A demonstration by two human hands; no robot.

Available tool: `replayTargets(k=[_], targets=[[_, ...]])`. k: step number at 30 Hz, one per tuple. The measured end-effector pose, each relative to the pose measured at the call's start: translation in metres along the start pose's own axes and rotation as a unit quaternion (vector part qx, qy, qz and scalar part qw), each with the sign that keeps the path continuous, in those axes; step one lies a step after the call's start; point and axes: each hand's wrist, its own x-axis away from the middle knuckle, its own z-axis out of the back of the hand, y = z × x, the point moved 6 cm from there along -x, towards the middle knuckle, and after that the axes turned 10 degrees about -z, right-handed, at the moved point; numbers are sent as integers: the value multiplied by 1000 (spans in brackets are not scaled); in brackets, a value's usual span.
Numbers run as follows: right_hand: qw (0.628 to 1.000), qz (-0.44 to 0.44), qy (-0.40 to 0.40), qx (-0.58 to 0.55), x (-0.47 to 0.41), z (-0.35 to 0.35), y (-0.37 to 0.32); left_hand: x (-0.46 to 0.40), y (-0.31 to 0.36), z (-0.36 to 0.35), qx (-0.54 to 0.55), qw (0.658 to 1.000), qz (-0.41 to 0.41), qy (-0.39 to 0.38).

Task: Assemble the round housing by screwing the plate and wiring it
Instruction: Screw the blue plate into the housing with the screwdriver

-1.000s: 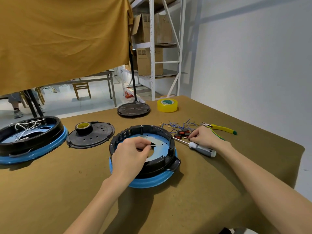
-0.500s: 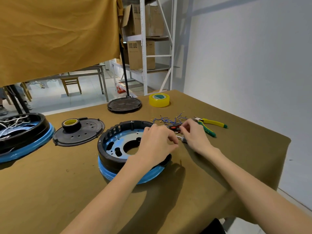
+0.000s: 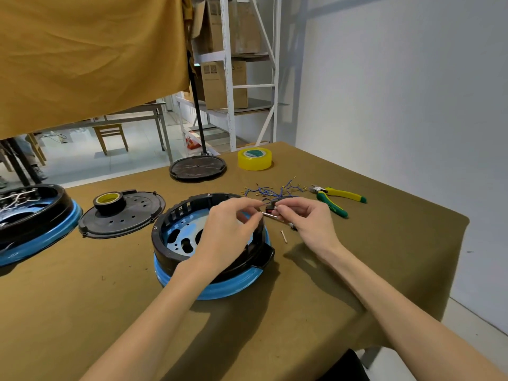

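Note:
The round housing [image 3: 176,243], a black slotted ring on a blue base, stands in the middle of the table with a pale perforated plate [image 3: 180,239] inside it. My left hand [image 3: 228,235] hovers over its right rim, thumb and forefinger pinching a thin wire. My right hand [image 3: 310,221] pinches a small red-and-black switch [image 3: 270,209] just in front of the left fingertips. A bundle of blue wires [image 3: 272,191] lies behind the hands. The screwdriver shaft [image 3: 270,215] shows under my right hand, its handle hidden. One loose screw [image 3: 284,236] lies beside the housing.
Yellow-green pliers [image 3: 338,199] lie to the right, a yellow tape roll [image 3: 254,158] at the back. A black lid [image 3: 137,218] carrying a black tape roll [image 3: 108,202] sits left of the housing, a second wired housing [image 3: 33,229] at far left. The table edge drops at right.
My left hand left the plate inside the housing and moved to the right rim. My right hand let go of the screwdriver and lifted the small switch; both hands now meet.

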Motion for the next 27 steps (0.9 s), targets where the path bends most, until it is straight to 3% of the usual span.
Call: replayTargets(k=[4,8,12,17,21,27], targets=[[980,-78,-85,-164,11,-23,0,6,6,7,60,998,-24,19],[972,-90,-112,-185,16,-32,-3,8,2,11,118,993,-9,23],[984,-75,-99,-125,17,-29,-7,8,-1,11,116,993,-7,28],[997,-49,42,34,15,-12,7,-2,-18,4,37,997,61,20],[983,-27,88,162,16,-10,18,-21,-21,-2,-20,998,59,-9],[974,5,78,211,19,-14,20,-38,-22,-14,-59,996,46,-43]])
